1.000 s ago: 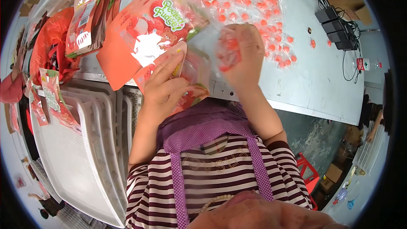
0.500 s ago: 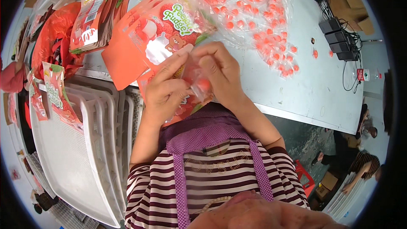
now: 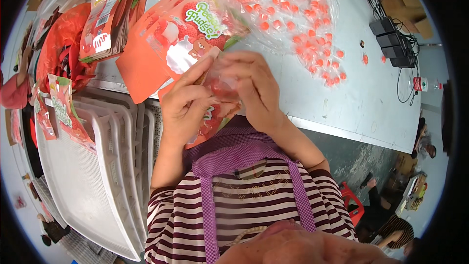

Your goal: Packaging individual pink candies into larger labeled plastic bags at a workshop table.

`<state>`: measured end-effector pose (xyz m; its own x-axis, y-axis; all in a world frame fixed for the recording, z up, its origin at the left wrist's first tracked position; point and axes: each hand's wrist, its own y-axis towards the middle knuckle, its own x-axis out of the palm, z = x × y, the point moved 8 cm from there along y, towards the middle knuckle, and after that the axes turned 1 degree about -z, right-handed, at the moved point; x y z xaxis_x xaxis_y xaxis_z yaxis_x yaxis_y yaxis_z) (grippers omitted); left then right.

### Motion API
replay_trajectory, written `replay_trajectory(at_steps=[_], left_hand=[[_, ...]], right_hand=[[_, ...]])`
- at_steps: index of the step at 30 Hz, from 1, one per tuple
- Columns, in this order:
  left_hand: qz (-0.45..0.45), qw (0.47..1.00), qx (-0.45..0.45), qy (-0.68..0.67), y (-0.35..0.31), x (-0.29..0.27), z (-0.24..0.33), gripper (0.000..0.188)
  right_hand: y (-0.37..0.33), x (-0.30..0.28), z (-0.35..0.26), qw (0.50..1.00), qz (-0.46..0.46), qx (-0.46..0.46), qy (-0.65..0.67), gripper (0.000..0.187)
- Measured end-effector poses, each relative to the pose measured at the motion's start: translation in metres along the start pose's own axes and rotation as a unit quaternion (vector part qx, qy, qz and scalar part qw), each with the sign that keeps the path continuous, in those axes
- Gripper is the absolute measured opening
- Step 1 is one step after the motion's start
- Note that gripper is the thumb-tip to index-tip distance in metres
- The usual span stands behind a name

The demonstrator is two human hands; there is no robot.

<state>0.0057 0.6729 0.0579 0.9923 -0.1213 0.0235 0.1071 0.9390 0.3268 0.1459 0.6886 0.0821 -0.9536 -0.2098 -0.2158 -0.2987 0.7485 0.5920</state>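
My left hand [image 3: 183, 105] pinches the upper edge of a red printed pouch [image 3: 211, 126], which tilts in front of the purple apron. At the pouch's mouth my right hand [image 3: 261, 95] curls its fingers, partly blurred, over wrapped red candies [image 3: 222, 88]. The clear wrappers show between the two hands; how many candies there are, and how far inside they lie, is hidden. Just beyond my hands, a fanned stack of flat red pouches [image 3: 183, 34] lies on the table. Farther right spreads a heap of wrapped red candies [image 3: 288, 12], partly on clear plastic.
White trays [image 3: 78, 166] are stacked at my left, with filled pouches [image 3: 68, 110] on top. Behind them sit a red plastic bag [image 3: 61, 44] and more flat pouches [image 3: 102, 24]. Black power adapters [image 3: 391, 39] with cables line the table's [image 3: 342, 112] right side. Other people are lower right.
My right hand has shifted slightly, its fingers blurring over the pouch's mouth; the candies have moved left, closer to the pouch. My left hand keeps its pinch.
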Motion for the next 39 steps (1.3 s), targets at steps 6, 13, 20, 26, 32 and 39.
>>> replay_trajectory(at_steps=[6, 13, 20, 26, 32, 39], left_hand=[[-0.059, 0.998, 0.018, 0.005, -0.007, 0.007, 0.016, 0.006], [-0.092, 0.981, 0.016, -0.170, -0.036, -0.010, 0.021, 0.015], [0.058, 0.995, 0.036, -0.072, -0.050, -0.067, 0.020, 0.030], [0.097, 0.991, 0.065, -0.062, -0.043, -0.063, 0.030, 0.032], [0.079, 0.992, 0.062, -0.082, -0.037, -0.058, 0.030, 0.027], [-0.008, 0.999, 0.004, -0.054, -0.028, -0.022, 0.013, 0.014]], right_hand=[[-0.006, 0.005, -0.001, 0.999, -0.017, 0.031, -0.002, 0.032], [-0.024, 0.071, -0.040, 0.943, -0.326, -0.058, 0.027, 0.053], [-0.012, 0.015, 0.034, 0.978, -0.090, 0.036, -0.185, 0.055], [-0.021, 0.052, 0.075, 0.913, -0.099, 0.028, -0.396, 0.046], [-0.046, 0.050, 0.093, 0.878, -0.226, 0.030, -0.420, 0.021], [-0.026, -0.016, 0.056, 0.932, 0.054, 0.357, -0.036, 0.013]])
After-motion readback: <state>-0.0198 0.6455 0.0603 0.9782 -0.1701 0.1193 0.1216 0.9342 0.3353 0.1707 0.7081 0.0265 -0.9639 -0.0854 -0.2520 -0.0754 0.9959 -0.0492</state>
